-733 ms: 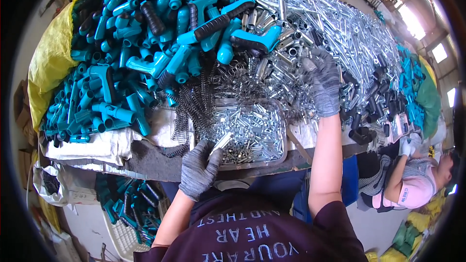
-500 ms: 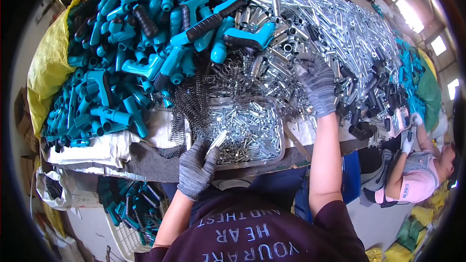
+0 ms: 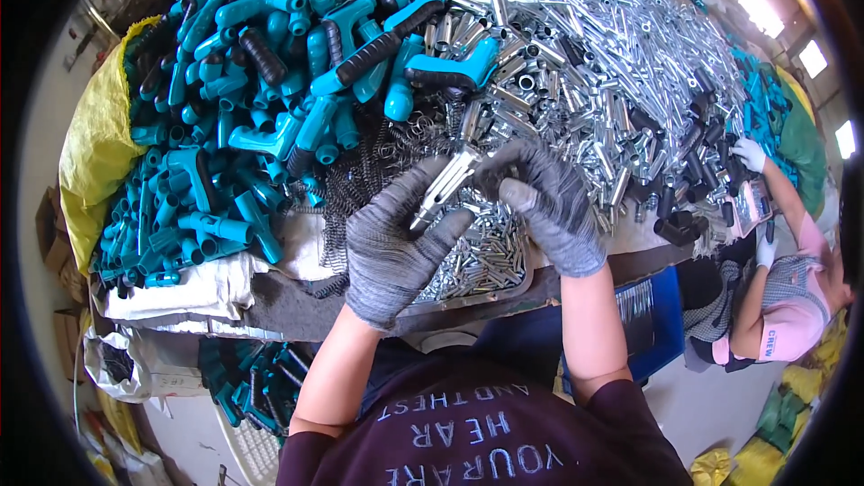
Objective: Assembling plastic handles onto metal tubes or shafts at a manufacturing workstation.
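Note:
In my left hand [image 3: 387,256], gloved in grey, a shiny slotted metal sleeve [image 3: 447,182] is gripped between thumb and fingers. It tilts up and to the right, with a narrow tip at its lower end. My right hand [image 3: 556,216], gloved too, is closed at the sleeve's upper end, its fingertips curled in; what they pinch is hidden. Below both hands a clear plastic tray [image 3: 520,286] holds small metal pins and fittings. Dark coil springs [image 3: 346,198] lie heaped to the left of the tray.
Teal tool handles with black grips [image 3: 261,63] are piled at the left, beside a yellow sack [image 3: 94,144]. Metal tubes and rods [image 3: 585,45] form a heap at the back right. A blue bin [image 3: 661,315] stands below the table edge. A co-worker [image 3: 783,297] sits at the right.
My left hand has risen from the tray's near edge with the metal sleeve. My right hand has come back from the metal heap, and both now meet above the tray.

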Available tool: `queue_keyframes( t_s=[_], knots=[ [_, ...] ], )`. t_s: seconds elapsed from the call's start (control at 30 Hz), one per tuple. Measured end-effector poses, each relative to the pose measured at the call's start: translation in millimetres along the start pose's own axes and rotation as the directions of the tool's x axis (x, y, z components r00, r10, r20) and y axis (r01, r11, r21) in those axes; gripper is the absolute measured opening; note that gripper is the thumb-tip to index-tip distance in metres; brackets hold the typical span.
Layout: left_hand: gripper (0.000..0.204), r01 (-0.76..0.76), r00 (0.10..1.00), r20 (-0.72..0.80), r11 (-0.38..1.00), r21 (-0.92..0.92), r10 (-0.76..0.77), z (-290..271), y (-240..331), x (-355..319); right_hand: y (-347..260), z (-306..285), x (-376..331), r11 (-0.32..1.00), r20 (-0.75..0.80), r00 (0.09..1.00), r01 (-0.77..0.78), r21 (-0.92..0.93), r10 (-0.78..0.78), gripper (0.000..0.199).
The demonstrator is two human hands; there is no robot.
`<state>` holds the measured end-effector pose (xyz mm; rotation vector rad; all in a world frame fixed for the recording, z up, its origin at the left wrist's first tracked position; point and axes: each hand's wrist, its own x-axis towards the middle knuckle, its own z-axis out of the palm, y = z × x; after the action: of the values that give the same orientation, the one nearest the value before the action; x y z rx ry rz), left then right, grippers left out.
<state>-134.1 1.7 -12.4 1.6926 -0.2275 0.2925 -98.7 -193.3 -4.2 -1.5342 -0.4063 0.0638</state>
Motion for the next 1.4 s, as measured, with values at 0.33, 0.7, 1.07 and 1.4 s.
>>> queue_keyframes(
  t_s=[0.33,0.7,1.07,1.4],
  knots=[
    [0.025,0.018,1.000,0.011,0.991,0.136,-0.020,9,8,10,8,6,-34,0.881,0.115,0.959,-0.282,0.380,0.257,0.057],
    [0.043,-0.120,0.989,-0.042,0.939,0.321,0.140,19,-14,90,43,-5,-67,0.998,-0.377,0.926,0.026,0.063,0.000,0.041],
    [0.023,-0.205,0.730,0.664,0.877,0.435,-0.159,3,28,25,33,-44,-88,0.954,-0.038,0.997,-0.081,-0.288,0.073,0.036],
    [0.040,-0.523,0.705,0.709,0.681,0.512,0.009,19,6,-28,41,-7,-111,0.944,0.061,0.942,-0.327,-0.040,0.329,0.036]
  ],
)
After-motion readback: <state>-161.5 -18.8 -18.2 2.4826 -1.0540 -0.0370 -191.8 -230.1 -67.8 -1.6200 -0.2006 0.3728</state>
